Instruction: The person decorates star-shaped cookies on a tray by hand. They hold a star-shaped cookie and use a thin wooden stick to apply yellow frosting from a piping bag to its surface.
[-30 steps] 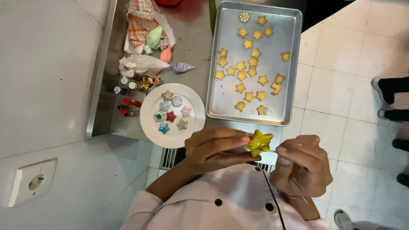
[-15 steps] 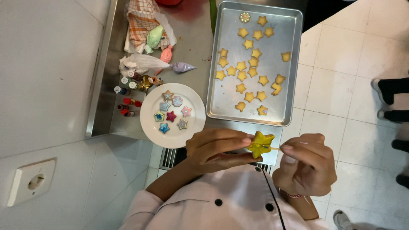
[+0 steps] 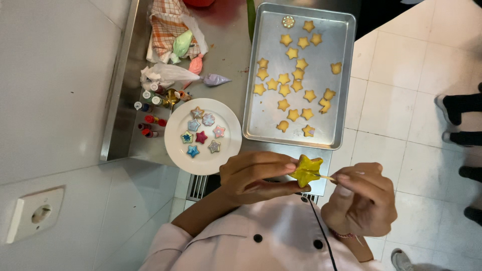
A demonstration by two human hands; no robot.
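The left hand (image 3: 256,175) pinches a yellow star cookie (image 3: 306,169) by its edge, held up in front of the white coat. The right hand (image 3: 362,200) is curled tight around a thin stick (image 3: 327,177) whose tip touches the cookie. Behind them sit a white plate (image 3: 228,145) of coloured star cookies, a metal tray (image 3: 261,120) of plain ones, and pink, green and purple icing bags (image 3: 196,62) near small bottles (image 3: 148,103).

Steel counter (image 3: 228,55) — baking tray (image 3: 261,120), white plate (image 3: 228,150), piping bags (image 3: 188,60), small bottles (image 3: 148,120)
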